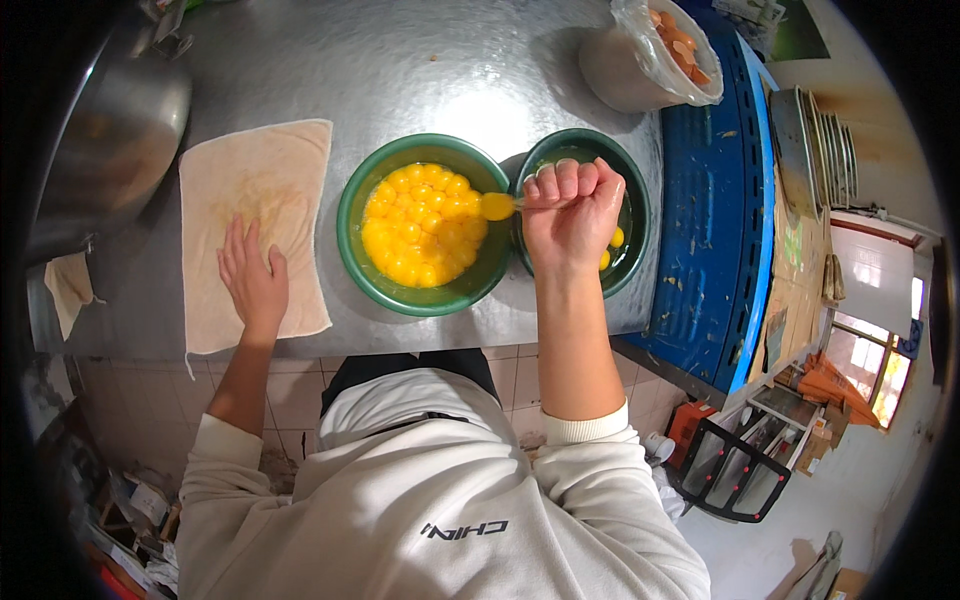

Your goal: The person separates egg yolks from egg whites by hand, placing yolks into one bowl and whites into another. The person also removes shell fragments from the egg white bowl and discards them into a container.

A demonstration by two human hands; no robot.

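My left hand rests palm down on a beige cloth, its fingers spread and holding nothing. In my right hand is the handle of a spoon, mostly hidden in the fist. One egg yolk sits at the spoon's end, over the right rim of a green bowl. That bowl holds many egg yolks, packed close together. Under my right hand stands a smaller dark green bowl with clear egg white and a few yolks; hand and forearm hide part of it.
A bucket lined with a clear bag holds eggshells at the back right. A blue metal panel borders the steel table on the right. At the left stands a large steel vessel. Metal trays are stacked beyond the panel.
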